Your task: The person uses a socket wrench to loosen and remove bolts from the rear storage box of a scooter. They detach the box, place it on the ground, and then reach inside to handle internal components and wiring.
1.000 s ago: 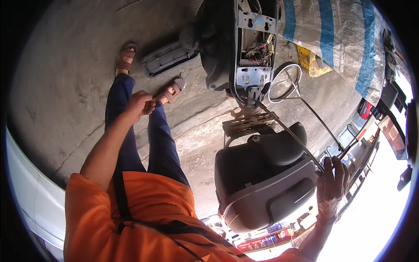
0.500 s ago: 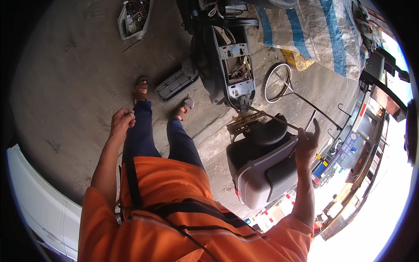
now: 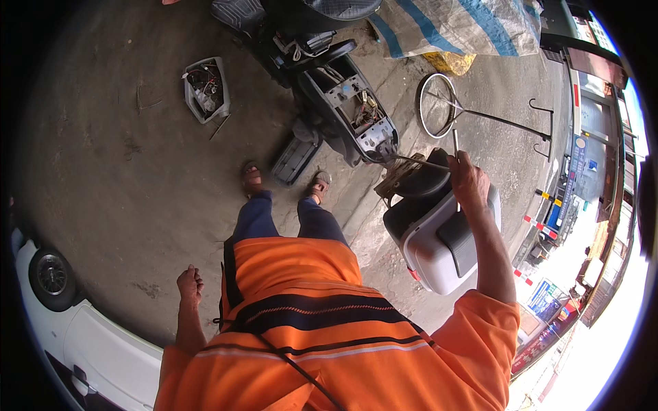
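Observation:
My right hand (image 3: 469, 181) is wrapped around the crossbar of a long metal T-handle wrench (image 3: 432, 163). Its shaft points left toward the tail of a partly dismantled black scooter (image 3: 327, 83), whose open frame bares brackets and loose wires (image 3: 365, 115). Whether the tip sits on a bolt is too small to tell. Beneath that hand is a grey and black top box (image 3: 433, 257), with a dark rounded pad (image 3: 421, 179) in front of it. My left hand (image 3: 190, 284) hangs by my side, fingers curled closed; anything inside them is hidden.
A grey plastic housing full of wires (image 3: 207, 90) lies on the concrete floor. A dark ribbed panel (image 3: 296, 161) rests beside the scooter near my feet. Right of it stands a metal ring stand (image 3: 439, 103); behind, a striped tarp (image 3: 452, 27). A white car (image 3: 103, 349) is at lower left.
My view has shifted, so the scooter appears further left. My right fingers, extended before, are now closed around the wrench's crossbar. My left hand has dropped lower at my side.

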`<action>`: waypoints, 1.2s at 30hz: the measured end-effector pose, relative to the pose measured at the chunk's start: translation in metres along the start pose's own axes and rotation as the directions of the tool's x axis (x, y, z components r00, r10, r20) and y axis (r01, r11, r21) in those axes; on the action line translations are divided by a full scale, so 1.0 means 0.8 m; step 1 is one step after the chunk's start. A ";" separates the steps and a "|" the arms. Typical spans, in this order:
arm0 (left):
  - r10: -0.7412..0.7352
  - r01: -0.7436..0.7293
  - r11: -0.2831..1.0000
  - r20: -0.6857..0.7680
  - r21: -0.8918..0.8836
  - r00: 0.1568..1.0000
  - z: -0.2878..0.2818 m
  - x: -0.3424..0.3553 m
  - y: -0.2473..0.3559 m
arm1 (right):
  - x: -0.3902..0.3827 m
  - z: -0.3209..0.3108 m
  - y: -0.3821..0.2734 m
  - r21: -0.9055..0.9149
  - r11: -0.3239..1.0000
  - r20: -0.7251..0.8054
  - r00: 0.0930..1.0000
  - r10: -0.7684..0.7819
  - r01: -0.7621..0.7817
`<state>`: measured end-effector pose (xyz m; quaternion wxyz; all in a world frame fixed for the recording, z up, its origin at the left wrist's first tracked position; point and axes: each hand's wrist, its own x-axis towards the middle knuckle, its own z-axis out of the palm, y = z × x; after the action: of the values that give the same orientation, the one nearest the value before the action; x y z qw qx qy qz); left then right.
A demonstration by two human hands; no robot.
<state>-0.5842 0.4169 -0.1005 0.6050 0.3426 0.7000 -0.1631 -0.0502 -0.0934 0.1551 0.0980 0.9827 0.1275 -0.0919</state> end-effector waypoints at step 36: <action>0.201 -0.229 0.963 0.191 0.139 0.961 0.031 -0.025 0.181 | -0.017 -0.023 -0.042 0.027 0.998 -0.182 0.982 -0.044 0.050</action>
<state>-0.4678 0.4984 -0.0595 0.6489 0.4485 0.5872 -0.1814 -0.0695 -0.0609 0.1698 0.0684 0.9851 0.1575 -0.0065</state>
